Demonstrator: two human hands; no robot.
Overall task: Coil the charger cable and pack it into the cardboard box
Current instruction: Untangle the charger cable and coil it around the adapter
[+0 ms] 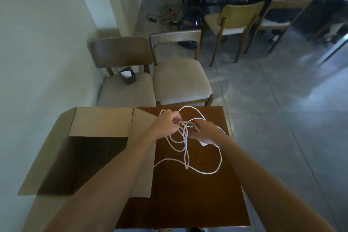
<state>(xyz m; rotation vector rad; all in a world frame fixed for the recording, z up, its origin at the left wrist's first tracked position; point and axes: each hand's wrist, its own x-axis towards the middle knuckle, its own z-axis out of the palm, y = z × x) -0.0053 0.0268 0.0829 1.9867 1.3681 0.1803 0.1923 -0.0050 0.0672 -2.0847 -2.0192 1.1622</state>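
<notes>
Your left hand (166, 121) and right hand (204, 132) close over the cable (185, 154) where they meet, so you cannot see how the strands run inside your fingers. Your right hand covers most of a white piece (203, 144) near the table's (188, 203) right edge; what it is cannot be told. Your left forearm hides part of the box's (101, 120) right flap. The box floor is too dark to read. The table's near edge is cut off by the frame.

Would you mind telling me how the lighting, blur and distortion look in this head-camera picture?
Head view: dim, greenish light; wide-angle bending at the edges; the cardboard box interior lies in deep shadow; the white cable stands out on the dark table; both hands, left hand and right hand, look slightly soft.
</notes>
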